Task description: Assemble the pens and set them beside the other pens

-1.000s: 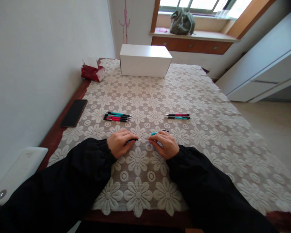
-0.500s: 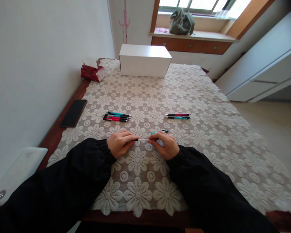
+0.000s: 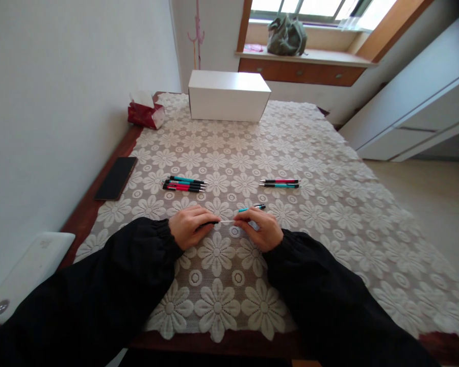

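Note:
My left hand pinches the black grip part of a taken-apart pen. My right hand pinches a thin white refill whose other end meets that black part. Between the fingers of my right hand a teal pen barrel with a black clip sticks out to the upper right. Both hands rest low on the lace tablecloth. Several teal and red pens lie in a row beyond my left hand, and two more pens lie beyond my right hand.
A white box stands at the far end of the table, with a red tissue pack to its left. A black phone lies on the bare wood at the left edge. A white device sits at the near left.
The gap between my hands has narrowed slightly, with less of the white refill showing between them. The pens on the table have not moved.

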Motion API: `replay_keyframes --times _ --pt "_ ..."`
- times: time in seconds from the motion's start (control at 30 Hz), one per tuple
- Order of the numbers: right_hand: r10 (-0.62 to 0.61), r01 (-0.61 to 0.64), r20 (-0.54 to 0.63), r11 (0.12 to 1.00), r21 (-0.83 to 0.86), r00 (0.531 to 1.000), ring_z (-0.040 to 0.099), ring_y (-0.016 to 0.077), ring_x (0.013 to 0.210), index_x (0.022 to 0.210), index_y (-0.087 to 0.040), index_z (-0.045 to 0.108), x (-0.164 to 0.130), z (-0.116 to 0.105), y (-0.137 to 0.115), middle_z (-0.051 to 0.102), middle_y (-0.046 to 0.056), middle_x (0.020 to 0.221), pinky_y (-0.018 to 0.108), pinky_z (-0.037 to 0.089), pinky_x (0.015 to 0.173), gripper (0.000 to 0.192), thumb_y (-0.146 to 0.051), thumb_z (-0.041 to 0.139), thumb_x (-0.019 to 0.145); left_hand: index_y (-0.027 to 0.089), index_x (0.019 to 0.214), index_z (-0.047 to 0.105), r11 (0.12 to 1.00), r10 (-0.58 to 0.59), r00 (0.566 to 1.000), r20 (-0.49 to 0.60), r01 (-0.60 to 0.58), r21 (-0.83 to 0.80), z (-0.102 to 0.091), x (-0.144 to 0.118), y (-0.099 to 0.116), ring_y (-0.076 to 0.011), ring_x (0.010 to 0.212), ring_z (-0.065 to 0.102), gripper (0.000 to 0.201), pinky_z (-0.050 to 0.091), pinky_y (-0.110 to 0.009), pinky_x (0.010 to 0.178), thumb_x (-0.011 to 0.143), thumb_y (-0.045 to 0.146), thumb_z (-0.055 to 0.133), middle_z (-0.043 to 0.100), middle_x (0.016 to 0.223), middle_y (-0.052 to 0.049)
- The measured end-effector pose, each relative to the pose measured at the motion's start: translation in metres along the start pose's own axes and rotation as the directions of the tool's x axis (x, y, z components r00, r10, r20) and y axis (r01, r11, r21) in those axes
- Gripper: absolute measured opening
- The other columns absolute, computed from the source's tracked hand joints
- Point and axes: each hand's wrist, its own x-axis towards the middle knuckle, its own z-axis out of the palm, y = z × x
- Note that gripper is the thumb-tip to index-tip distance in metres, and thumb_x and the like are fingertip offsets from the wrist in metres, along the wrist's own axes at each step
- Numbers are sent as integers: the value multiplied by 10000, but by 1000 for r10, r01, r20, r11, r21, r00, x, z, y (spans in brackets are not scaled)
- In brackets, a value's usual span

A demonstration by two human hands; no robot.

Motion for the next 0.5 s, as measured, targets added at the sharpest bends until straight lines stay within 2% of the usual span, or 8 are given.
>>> replay_keyframes --times 0.27,0.5 --pt "-85 85 9 996 6 996 691 171 779 963 -232 698 -1 4 3 730 35 844 286 559 735 116 -258 592 1003 205 1159 714 1000 -2 1000 26 2 5 0 0 -1 -170 909 697 218 568 -292 843 1015 260 560 782 1002 -44" --pt "-25 25 -10 1000 17 1000 676 151 711 938 -225 671 -2 3 2 717 12 810 255 538 669 61 -268 645 972 199 1156 709 1000 4 1000 26 -4 0 -1 0 0 -172 911 694 213 562 -291 849 1017 267 564 780 1019 -49"
